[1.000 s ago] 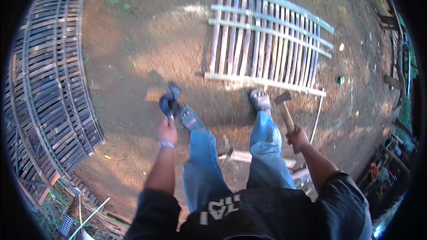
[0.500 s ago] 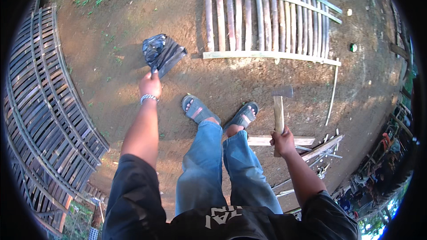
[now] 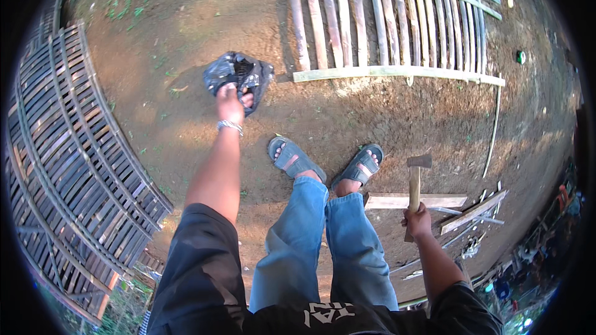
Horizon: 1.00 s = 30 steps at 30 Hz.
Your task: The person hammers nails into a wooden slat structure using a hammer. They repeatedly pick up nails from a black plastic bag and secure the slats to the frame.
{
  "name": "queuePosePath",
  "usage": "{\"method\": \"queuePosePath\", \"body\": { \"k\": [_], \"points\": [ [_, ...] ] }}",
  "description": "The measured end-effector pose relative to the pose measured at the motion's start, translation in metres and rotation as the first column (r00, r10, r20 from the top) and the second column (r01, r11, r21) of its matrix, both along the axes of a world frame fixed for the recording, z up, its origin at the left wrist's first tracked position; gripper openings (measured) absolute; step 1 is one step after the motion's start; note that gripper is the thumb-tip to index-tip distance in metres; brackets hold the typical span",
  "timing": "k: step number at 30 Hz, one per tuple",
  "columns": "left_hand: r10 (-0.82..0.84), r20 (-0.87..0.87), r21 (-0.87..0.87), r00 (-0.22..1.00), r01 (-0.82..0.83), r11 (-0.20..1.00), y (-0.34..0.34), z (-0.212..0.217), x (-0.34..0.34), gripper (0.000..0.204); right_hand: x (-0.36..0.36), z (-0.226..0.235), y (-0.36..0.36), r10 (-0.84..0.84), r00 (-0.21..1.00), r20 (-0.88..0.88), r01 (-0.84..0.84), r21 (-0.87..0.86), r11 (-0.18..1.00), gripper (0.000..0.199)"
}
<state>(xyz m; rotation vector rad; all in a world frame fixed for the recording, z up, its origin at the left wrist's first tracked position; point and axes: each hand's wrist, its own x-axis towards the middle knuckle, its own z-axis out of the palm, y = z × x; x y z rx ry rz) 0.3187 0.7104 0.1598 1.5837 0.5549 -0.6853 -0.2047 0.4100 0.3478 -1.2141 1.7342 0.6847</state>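
My left hand [image 3: 231, 102] is stretched forward and grips a crumpled black plastic bag [image 3: 238, 76], which hangs above the bare earth. My right hand [image 3: 418, 221] holds a hammer [image 3: 415, 181] by its wooden handle, with the metal head pointing away from me. I stand in grey sandals [image 3: 295, 158] and blue jeans. The near edge of a bamboo slat panel [image 3: 385, 25] lies just right of the bag.
A larger slatted bamboo panel [image 3: 68, 149] lies to my left. A wooden plank [image 3: 434, 201] and loose sticks and scraps [image 3: 475, 214] lie on the ground by my right foot. A thin rod [image 3: 493, 130] runs along the right. A small green object [image 3: 521, 57] sits beyond.
My left hand with the black bag has risen and reached further forward. My feet have stepped closer to the slat panel. The hammer stays in my right hand, held lower at my side.
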Motion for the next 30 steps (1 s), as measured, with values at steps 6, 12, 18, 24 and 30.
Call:
{"method": "queuePosePath", "body": {
  "k": [6, 12, 18, 24, 30],
  "points": [
    [-0.73, -0.121, 0.774, 0.673, 0.525, 0.355, 0.037, -0.108, 0.076, 0.024, 0.028, -0.06, -0.021, -0.027, 0.995, 0.097, 0.028, -0.004, 1.0, 0.019],
    [-0.332, 0.175, 0.721, 0.927, 0.109, 0.684, 0.035, -0.177, 0.052, 0.037, 0.057, -0.116, -0.016, -0.115, 0.953, 0.281, 0.135, -0.052, 0.989, 0.018],
    [0.335, 0.111, -0.117, 0.936, -0.322, 0.939, 0.054, -0.193, 0.038, 0.04, 0.109, -0.143, -0.026, -0.065, 0.92, 0.386, 0.102, -0.076, 0.992, 0.02],
    [0.398, 0.012, -0.176, 0.917, -0.39, 0.904, 0.077, -0.211, 0.056, 0.044, 0.149, -0.18, -0.079, -0.026, 0.785, 0.619, 0.065, -0.041, 0.997, 0.027],
    [0.207, 0.051, 0.139, 0.977, -0.212, 0.967, 0.015, -0.168, 0.041, 0.041, 0.187, -0.17, -0.144, 0.161, 0.74, 0.653, -0.094, -0.138, 0.986, 0.04]
  ]
}}
